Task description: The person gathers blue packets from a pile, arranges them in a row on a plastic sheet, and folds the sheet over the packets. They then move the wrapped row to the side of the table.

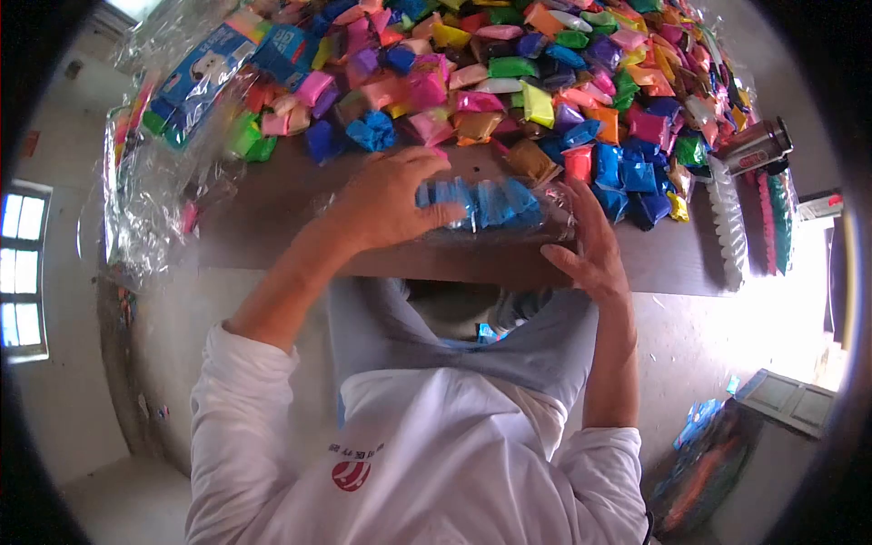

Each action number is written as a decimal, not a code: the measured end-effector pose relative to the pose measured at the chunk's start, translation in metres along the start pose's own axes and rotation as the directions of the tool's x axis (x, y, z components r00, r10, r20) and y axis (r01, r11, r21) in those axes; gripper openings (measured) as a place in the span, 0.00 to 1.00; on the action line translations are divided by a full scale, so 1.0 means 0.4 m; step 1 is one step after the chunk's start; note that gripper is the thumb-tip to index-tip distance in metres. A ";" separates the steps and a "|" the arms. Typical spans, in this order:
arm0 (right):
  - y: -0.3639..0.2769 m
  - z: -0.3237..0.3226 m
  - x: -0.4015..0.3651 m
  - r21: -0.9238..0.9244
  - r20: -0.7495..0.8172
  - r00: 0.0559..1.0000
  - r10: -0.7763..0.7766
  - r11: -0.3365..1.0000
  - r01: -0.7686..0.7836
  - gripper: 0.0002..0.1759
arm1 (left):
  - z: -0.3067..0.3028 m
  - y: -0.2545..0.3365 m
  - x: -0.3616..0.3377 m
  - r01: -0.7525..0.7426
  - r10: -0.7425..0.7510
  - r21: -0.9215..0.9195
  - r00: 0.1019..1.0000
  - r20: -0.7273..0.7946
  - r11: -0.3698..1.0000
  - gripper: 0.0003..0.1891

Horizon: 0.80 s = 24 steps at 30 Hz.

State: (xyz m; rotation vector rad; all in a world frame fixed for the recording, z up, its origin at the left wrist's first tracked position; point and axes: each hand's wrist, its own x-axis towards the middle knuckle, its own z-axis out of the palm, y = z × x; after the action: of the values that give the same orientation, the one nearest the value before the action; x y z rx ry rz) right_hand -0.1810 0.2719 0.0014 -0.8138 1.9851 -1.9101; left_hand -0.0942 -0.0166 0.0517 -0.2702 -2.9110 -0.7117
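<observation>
A clear plastic bag (559,211) with a row of small blue packets (500,202) inside lies along the front of the brown table. My left hand (391,200) is closed on its left end, thumb across the front and fingers over the top. At the other end, my right hand (595,241) is open, its thumb apart from the fingers and its fingertips right at the clear plastic. Just beyond the bag lie a crumpled blue packet (371,132), a brown packet (531,161) and a red packet (578,163).
Many colourful packets (481,68) cover the back of the table (272,209). Blue printed boxes (204,73) and crumpled clear plastic (136,209) are at the left. On the right are a metallic can (756,147) and long clear-wrapped strips of packets (727,222).
</observation>
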 end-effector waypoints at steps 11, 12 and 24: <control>0.031 0.046 0.045 -0.423 -0.082 0.992 0.097 0.898 -0.123 0.27 | -0.026 -0.114 -0.239 0.436 -0.481 -0.341 0.874 -0.059 0.833 0.26; 0.030 0.050 0.044 -0.426 -0.078 0.992 0.095 0.897 -0.119 0.27 | -0.020 -0.112 -0.254 0.444 -0.497 -0.413 0.867 -0.023 0.795 0.29; 0.041 0.040 0.041 -0.531 -0.113 0.993 0.034 0.842 -0.089 0.20 | 0.021 -0.111 -0.259 0.200 -0.296 -0.414 0.938 -0.182 0.888 0.34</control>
State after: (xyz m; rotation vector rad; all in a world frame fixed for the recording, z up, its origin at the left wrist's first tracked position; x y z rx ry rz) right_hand -0.1889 0.2490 -0.0131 -0.7728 2.6264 -1.3818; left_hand -0.0031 -0.0660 0.0070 0.1542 -2.5747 -1.2728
